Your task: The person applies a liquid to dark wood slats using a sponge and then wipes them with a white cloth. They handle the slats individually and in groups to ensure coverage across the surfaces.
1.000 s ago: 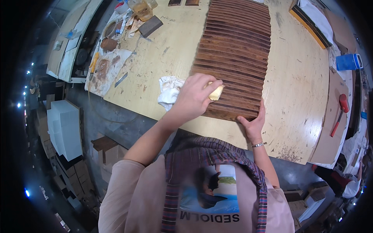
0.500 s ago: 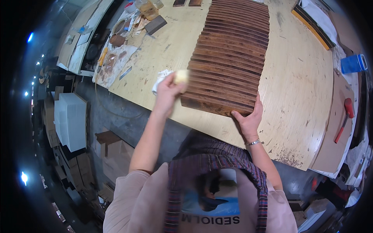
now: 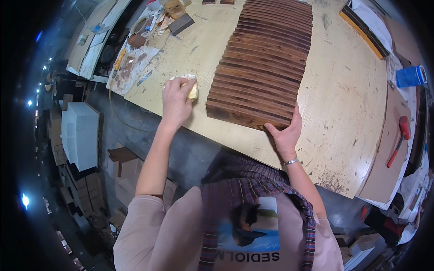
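Note:
A long dark brown ribbed wooden piece (image 3: 260, 67), its ridges running crosswise, lies on the pale table (image 3: 346, 104). At its near right corner my right hand (image 3: 287, 135) grips it, thumb on the front face and fingers along the side. My left hand (image 3: 177, 101) is closed on a pale yellow sponge (image 3: 193, 91), left of the wood and apart from it. Sponge and fingers are at a crumpled white cloth (image 3: 189, 77) on the table, which they partly cover; whether they press on it I cannot tell.
At the far left are a stained sheet (image 3: 135, 67), a grey block (image 3: 181, 24) and a tub of amber liquid (image 3: 174, 8). To the right lie a red-headed mallet (image 3: 403, 128) on cardboard and a blue container (image 3: 410, 77). The table's near edge runs just before me.
My left hand has moved left with the sponge, from the wood's left edge to the white cloth. My right hand keeps its hold on the corner; the view has shifted slightly.

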{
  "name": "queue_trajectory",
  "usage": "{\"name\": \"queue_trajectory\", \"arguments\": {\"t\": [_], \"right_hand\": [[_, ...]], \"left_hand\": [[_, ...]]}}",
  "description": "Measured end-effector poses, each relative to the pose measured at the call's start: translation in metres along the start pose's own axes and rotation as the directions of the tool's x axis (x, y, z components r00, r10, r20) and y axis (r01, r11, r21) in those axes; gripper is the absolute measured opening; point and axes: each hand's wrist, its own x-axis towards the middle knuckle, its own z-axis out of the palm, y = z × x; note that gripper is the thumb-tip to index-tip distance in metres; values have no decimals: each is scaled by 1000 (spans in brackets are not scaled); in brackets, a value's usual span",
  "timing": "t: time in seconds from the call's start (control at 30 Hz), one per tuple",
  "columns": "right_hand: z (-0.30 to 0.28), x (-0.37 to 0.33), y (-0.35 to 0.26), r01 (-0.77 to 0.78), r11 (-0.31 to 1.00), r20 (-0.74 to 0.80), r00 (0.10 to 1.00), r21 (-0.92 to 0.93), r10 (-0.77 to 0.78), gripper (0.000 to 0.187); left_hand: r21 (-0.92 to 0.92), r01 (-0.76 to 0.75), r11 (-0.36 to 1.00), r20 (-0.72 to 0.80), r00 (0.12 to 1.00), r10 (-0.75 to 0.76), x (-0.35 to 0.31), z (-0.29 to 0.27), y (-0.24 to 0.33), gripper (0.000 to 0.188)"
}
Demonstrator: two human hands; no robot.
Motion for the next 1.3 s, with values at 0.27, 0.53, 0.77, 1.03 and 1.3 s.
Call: {"name": "queue_trajectory", "arguments": {"t": [0.27,0.53,0.77,1.03,1.3], "right_hand": [[0,-1,-1,-6,1000,14,1000,-9,6,119],[0,-1,-3,-23,1000,21,1000,-1,23,118],[1,0,-2,-40,999,44,998,4,40,118],[-2,1,-4,-45,999,20,999,11,44,117],[-2,0,-6,-51,998,23,998,38,50,118]], "left_hand": [[-60,-15,998,-13,1000,14,3,4,2,47],[-69,-226,972,63,971,230,-3,-6,31,45],[-131,-140,981,-99,987,128,0,-6,32,47],[-11,-10,1000,-73,997,9,19,-8,11,44],[-27,-88,996,-56,995,87,81,33,21,44]]}}
